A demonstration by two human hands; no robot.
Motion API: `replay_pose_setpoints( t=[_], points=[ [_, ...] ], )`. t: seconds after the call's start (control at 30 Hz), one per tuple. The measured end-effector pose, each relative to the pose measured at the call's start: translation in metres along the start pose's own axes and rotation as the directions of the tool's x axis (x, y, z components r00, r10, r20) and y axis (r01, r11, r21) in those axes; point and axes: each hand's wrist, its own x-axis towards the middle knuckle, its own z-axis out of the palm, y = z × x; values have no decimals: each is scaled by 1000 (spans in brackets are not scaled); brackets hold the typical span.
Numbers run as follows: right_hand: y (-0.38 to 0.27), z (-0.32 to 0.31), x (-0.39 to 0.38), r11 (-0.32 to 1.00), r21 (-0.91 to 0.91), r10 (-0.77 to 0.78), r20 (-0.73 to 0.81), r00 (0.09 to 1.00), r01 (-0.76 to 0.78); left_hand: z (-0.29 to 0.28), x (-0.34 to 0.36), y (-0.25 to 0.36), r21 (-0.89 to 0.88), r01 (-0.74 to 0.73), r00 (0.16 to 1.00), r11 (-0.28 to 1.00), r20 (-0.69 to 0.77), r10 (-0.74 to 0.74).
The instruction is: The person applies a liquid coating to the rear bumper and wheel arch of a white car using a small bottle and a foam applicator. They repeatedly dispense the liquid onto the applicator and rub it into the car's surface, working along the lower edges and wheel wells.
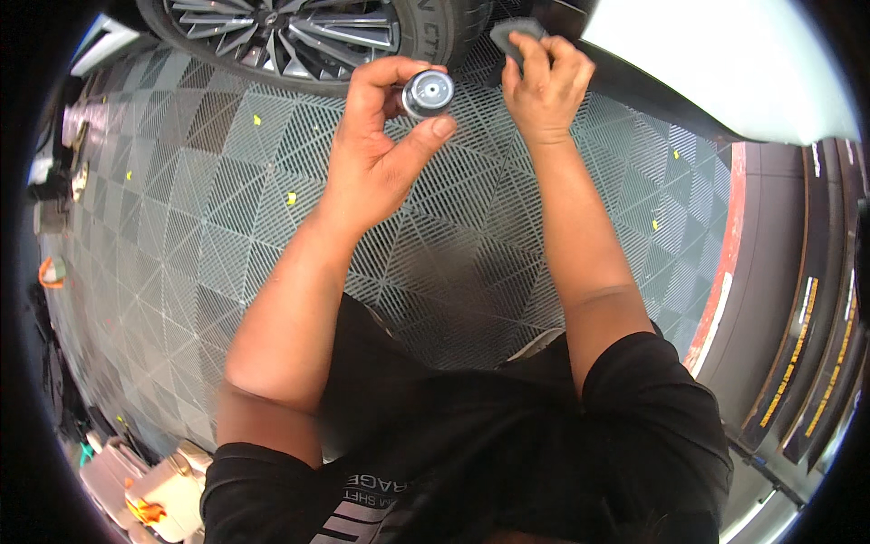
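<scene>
My left hand [370, 150] is wrapped round a small dark bottle [430, 93], its round, pale top with a small centre hole turned toward me. The thumb lies along one side of the bottle and the fingers curl round the other. To the right, my right hand [551, 89] grips a dark grey sponge pad [513, 36], which sticks out past the fingertips. The pad is close to the dark lower trim [648, 95] of a white car [698, 54]; whether it touches the trim I cannot tell. Left of the pad stands the car's tyre [435, 34].
A multi-spoke silver and black wheel [272, 23] sits inside the tyre. Grey patterned floor tiles [254, 181] with small yellow bits spread below. Dark ramp-like strips [784, 344] lie at the right past a red edge [732, 208]. Pale containers [172, 490] stand at the lower left.
</scene>
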Motion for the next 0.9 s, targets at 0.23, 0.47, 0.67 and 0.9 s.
replay_pose_setpoints(
  t=[0.23, 0.47, 0.67, 0.9],
  points=[
    [-4, 1, -5, 995, -25, -89, 75, 993, 91, -10, -4, -2, 77, -1, 999, 997, -54, 5],
    [4, 10, -2, 1000, 0, -9, -50, 999, 9, -1, 6, -8, -57, -48, 998, 997, -44, 45],
    [2, 51, -106, 997, -31, 69, 165, 984, -64, -15, -11, -11, 17, -29, 997, 999, -68, 30],
    [9, 62, -223, 580, -301, 801, 378, 464, -757, -26, -9, -13, -135, 136, 988, 981, -49, -144]
  ],
)
